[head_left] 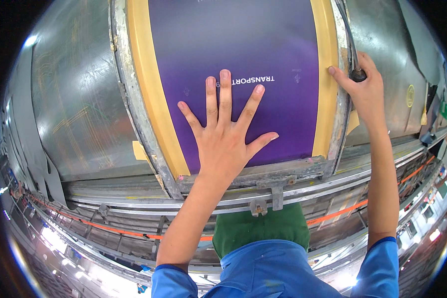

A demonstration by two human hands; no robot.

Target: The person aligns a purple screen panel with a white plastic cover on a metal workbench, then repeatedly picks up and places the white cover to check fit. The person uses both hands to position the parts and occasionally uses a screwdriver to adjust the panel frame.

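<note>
My left hand (222, 130) lies flat with its fingers spread on a dark purple panel (288, 119), which carries pale lettering that reads upside down to me. Tan tape (327, 114) borders the panel inside a worn metal frame (159, 159). At the frame's right side, my right hand (366, 89) is partly closed, its thumb stretched over the tape and its other fingers mostly hidden. Between that thumb and forefinger sits the rounded black end (357, 75) of a thin dark cable or rod (351, 37). I cannot tell whether the hand grips this end or the frame's side rail.
Scuffed metal surfaces (79, 99) flank the frame. Metal rails (333, 185) with a bracket (275, 196) run between the frame and my body. An orange strip (333, 214) runs below them. Grey sheets (22, 129) hang at the far left.
</note>
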